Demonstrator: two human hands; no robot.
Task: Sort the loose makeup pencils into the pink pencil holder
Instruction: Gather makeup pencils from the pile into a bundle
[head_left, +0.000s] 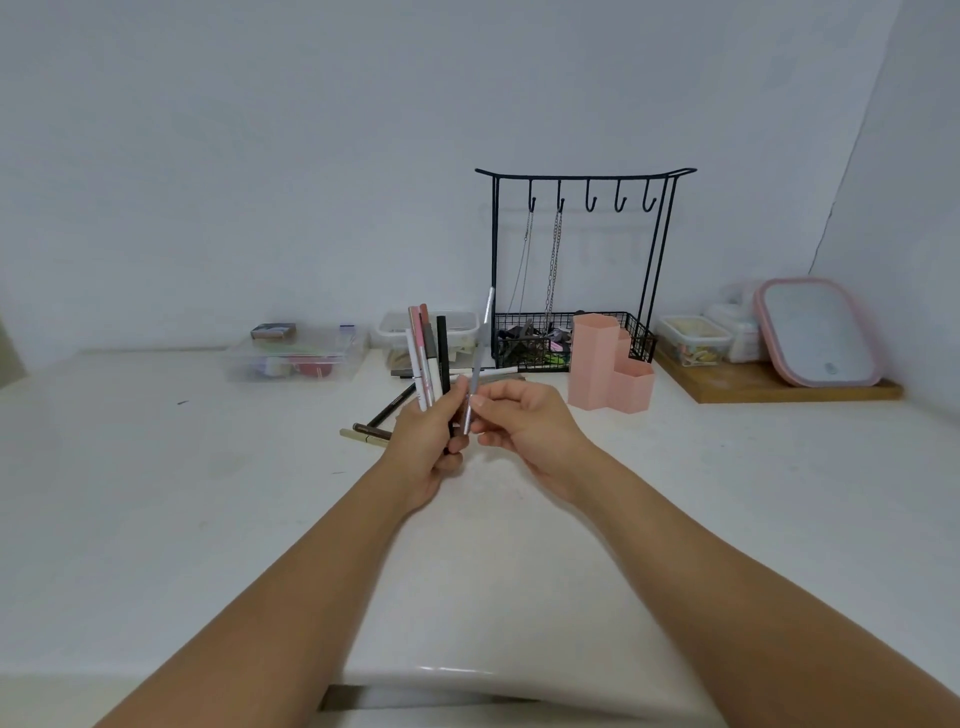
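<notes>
My left hand (428, 441) grips a fanned bunch of makeup pencils (428, 353), pink, white and black, held upright above the white table (208, 493). My right hand (524, 426) pinches a long silver-grey pencil (480, 348) that stands upright right beside the bunch. Several loose pencils (374, 423) lie on the table behind and to the left of my hands, and a white one (493, 371) lies further back. The pink pencil holder (605, 366), made of hexagonal tubes of different heights, stands to the right of my hands and looks empty from here.
A black wire jewellery stand (582, 270) with chains and a filled basket stands behind the holder. Clear plastic boxes (296, 353) sit at the back left and centre. A wooden board (769, 384) at the right carries small containers and a pink-rimmed mirror (821, 332).
</notes>
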